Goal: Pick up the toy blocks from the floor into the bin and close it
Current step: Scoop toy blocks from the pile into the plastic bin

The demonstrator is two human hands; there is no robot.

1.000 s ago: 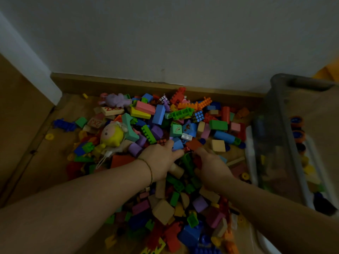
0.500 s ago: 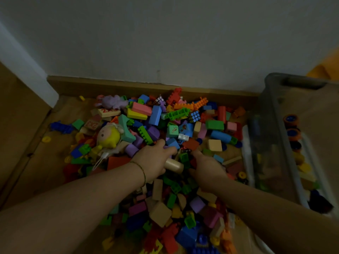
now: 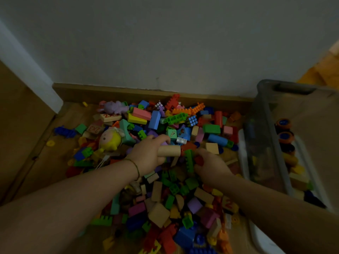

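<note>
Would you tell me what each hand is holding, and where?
The left hand grips a wooden cylinder by its left end; the right hand clutches green and red blocks.

A heap of toy blocks covers the wooden floor against the wall: plastic bricks in green, blue, red, orange, pink and purple mixed with plain wooden pieces, some printed with numbers. A tan wooden cylinder lies level at the heap's middle, a green studded brick upright just beside it. The bin, clear plastic with a grey rim, stands open at the heap's right edge, a few blocks and orange-and-blue wheels inside.
</note>
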